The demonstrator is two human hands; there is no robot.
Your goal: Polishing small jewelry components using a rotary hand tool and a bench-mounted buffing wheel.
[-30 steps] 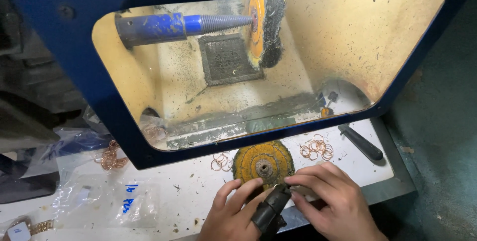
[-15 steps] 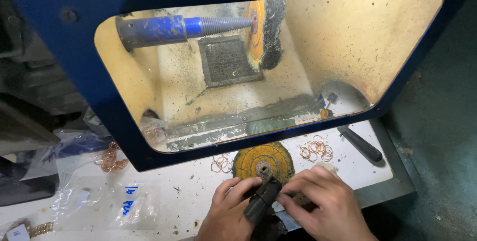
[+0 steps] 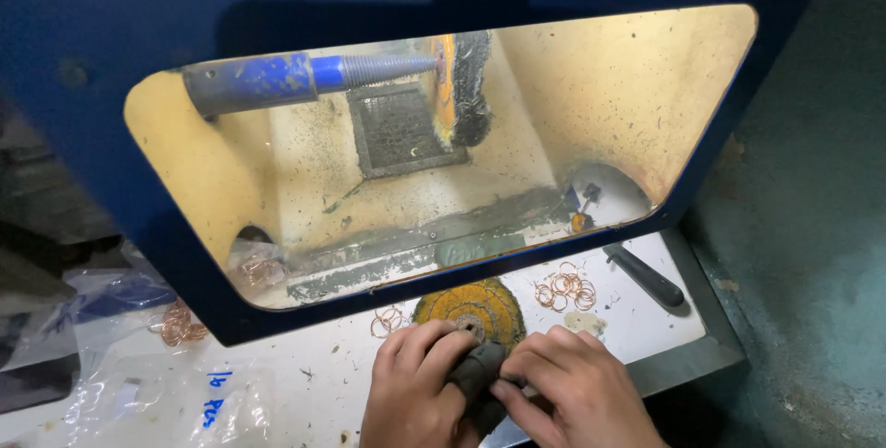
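While both my hands meet at the near edge of the white bench top, a dark, grimy stick-shaped piece sits between them: the fingers of my left hand are curled over its left side and the fingers of my right hand press against its right, so both are closed on it. Its far end lies just at the near rim of a flat yellow cloth buffing wheel, which rests on the bench right beyond my knuckles. A loose pile of thin copper-coloured rings lies to the right of that wheel, and a few more rings to its left. A black-handled tool lies farther right. Beyond, the blue hood frames a lit yellow chamber, where a tapered blue spindle carries a mounted dark-edged wheel. Clear plastic bags lie on the left of the bench.
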